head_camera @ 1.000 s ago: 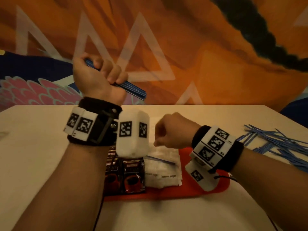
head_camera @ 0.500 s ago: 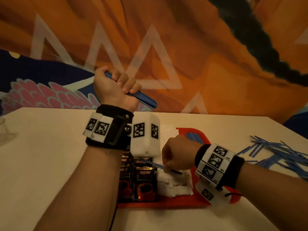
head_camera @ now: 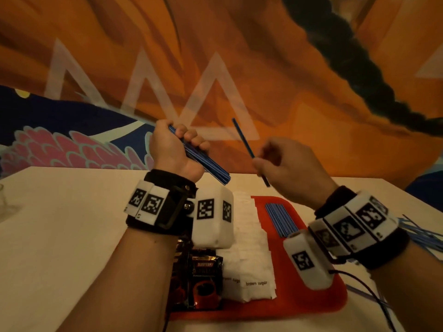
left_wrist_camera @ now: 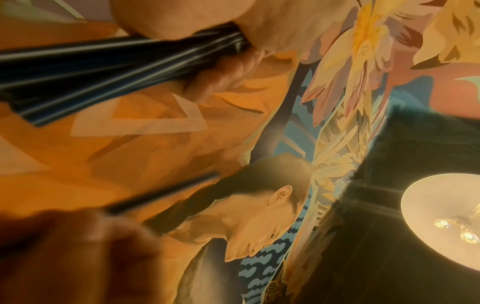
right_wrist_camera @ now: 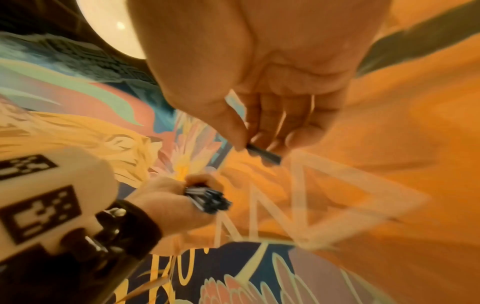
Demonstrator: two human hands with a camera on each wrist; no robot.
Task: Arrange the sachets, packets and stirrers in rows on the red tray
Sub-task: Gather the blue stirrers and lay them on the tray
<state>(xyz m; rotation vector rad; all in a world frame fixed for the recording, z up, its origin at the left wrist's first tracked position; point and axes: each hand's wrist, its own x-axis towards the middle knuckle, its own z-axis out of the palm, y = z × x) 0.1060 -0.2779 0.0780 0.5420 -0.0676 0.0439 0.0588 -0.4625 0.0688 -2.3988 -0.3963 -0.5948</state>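
The single stirrer [head_camera: 249,149] is up in the air above the far end of the red tray [head_camera: 311,305], tilted with its top leaning left, pinched near its lower third between thumb and fingertips of the right hand [head_camera: 285,164]; the right wrist view shows only a short dark stub poking out past the thumb. It looks thin, light and fairly stiff, likely springy and slick, so a pinch close to the middle should keep it from swinging, and laying it flat rather than dropping it should stop it rolling. Just to its left, the left hand [head_camera: 175,152] is a fist wrapped around a bundle [head_camera: 203,161] of the same blue sticks, slanting down to the right, their ends fanning a little; a loose grip there could let some slide out. Below, a row of laid stirrers [head_camera: 280,219] already lies side by side on the tray's far right part, with white sugar sachets [head_camera: 254,255] in a column beside it and dark packets [head_camera: 203,283] at the left, partly hidden by the left wrist. More loose stirrers [head_camera: 422,233] lie scattered on the table [head_camera: 60,236] to the right, off the tray.
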